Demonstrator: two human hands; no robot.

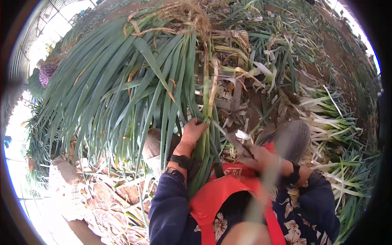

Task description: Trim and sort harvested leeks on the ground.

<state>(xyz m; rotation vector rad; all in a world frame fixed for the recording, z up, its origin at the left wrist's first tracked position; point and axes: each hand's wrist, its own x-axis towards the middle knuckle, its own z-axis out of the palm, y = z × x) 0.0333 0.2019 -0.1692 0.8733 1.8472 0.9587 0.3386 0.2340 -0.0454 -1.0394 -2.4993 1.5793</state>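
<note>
My left hand (193, 132) grips a long green onion plant (207, 101), its fingers around the stalk where the green leaves begin. The leaves run down past my wrist towards my lap, and the yellowing stalk points away from me. In my right hand (265, 160) is a slender, knife-like tool (228, 134). Its tip reaches close to the gripped stalk; blur hides whether they touch. To the left of my left hand, a big heap of unpeeled green onions (122, 73) spreads its leaves, with brown roots (196, 18) at the far end.
Cleaned onions with white stems (324, 122) lie in bundles on the right. Peelings and dry leaves (235, 95) litter the soil ahead. A red apron (226, 193) covers my front, with my knee (291, 137) beside it. Someone in patterned purple clothing (47, 74) is at the far left.
</note>
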